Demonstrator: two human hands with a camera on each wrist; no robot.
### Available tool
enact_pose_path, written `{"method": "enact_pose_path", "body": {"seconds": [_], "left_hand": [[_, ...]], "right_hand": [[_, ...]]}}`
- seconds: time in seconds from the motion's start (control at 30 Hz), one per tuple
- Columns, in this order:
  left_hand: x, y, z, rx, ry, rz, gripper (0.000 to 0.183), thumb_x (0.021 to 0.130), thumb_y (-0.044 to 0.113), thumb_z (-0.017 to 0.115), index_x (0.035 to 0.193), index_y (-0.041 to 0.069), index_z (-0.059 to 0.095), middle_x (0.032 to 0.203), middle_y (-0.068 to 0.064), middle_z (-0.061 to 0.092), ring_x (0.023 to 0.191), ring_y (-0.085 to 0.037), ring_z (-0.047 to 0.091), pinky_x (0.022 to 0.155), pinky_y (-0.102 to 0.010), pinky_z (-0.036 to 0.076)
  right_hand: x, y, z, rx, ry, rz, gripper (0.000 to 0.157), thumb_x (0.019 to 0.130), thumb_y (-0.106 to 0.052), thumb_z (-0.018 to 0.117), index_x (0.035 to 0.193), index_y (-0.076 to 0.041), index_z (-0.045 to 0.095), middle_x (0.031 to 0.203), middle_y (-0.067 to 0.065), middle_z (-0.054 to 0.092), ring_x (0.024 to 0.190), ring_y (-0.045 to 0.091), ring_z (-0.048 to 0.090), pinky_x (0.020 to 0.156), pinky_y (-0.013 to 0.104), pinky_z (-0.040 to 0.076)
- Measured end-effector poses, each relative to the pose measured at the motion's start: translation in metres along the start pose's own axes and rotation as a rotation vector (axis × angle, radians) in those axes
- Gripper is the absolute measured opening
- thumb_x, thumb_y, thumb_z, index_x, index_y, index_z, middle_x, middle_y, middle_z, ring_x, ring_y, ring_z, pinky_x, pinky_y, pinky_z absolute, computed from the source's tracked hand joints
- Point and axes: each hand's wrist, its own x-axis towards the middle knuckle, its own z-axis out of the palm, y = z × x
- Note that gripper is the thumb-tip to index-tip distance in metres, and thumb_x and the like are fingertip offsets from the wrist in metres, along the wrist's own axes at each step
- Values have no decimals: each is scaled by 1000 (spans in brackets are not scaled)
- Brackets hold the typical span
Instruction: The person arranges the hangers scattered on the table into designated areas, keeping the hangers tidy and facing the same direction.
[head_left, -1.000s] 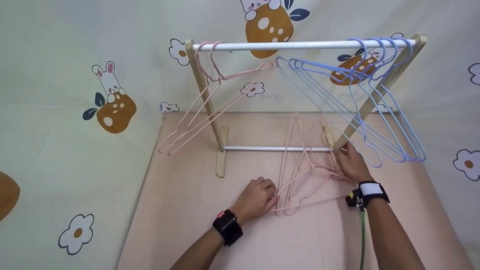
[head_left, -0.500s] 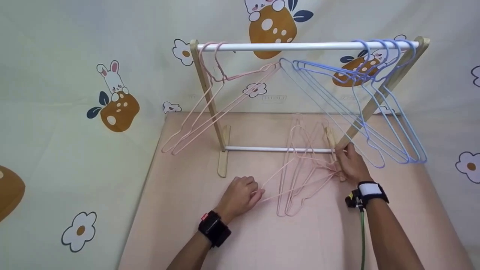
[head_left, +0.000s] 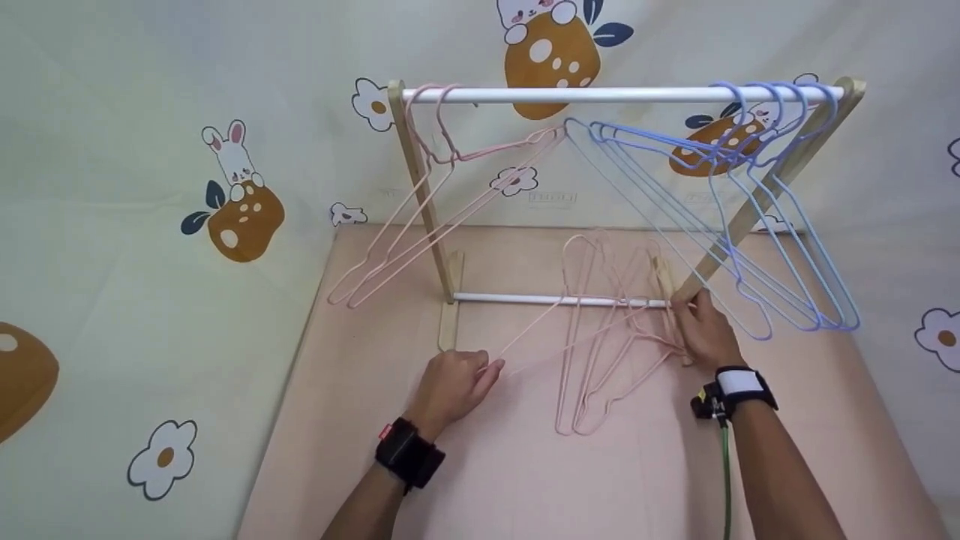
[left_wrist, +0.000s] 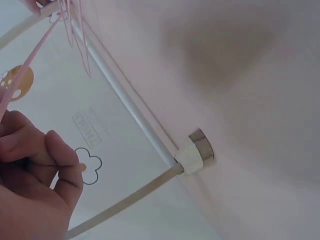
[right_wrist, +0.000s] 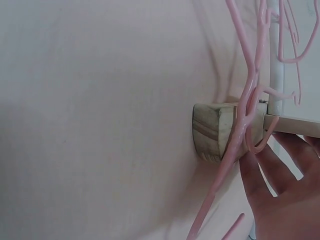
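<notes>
My left hand (head_left: 450,386) pinches one end of a pink clothes hanger (head_left: 531,328) between thumb and fingers, its hook end pointing up and away over the rack's lower bar. In the left wrist view the hanger (left_wrist: 27,72) runs up from the curled fingers. My right hand (head_left: 709,330) holds the foot of the right wooden post (head_left: 757,199) of a small clothes rack, fingers partly hidden behind it. More pink hangers (head_left: 568,375) lie or lean, overlapping, beside that foot; in the right wrist view pink hangers (right_wrist: 239,132) cross in front of the wooden base (right_wrist: 207,131).
Two pink hangers (head_left: 375,247) hang at the left end of the white top rod (head_left: 570,95). Several blue hangers (head_left: 806,255) hang at its right end, above my right hand. A white lower bar (head_left: 510,299) joins the posts. Patterned cloth (head_left: 112,300) surrounds the pink tabletop (head_left: 562,487).
My left hand has moved left and slightly away, drawing its pink hanger clear of part of the pile and swinging the hook upward. The right hand has stayed on the rack post.
</notes>
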Motion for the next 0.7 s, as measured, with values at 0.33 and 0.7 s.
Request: {"method": "enact_pose_path", "body": {"seconds": [0.33,0.7], "left_hand": [[4,-5,-18,-11,69,-15,51,107,27,75,66,16,46,60,12,26,54,-5,25,52,-23,21],[13,-5,-43,28,145,3,50,105,25,76,67,15,47,60,11,28,55,-6,27,52,-24,22]], "right_hand": [[5,9,5,-41,28,-22,58,117,-44,45,153,1,39,161,36,47,144,58,49,115,73,37],[3,7,6,-47,19,-7,56,117,-41,46,152,2,38,161,37,46,143,60,49,115,74,37]]}}
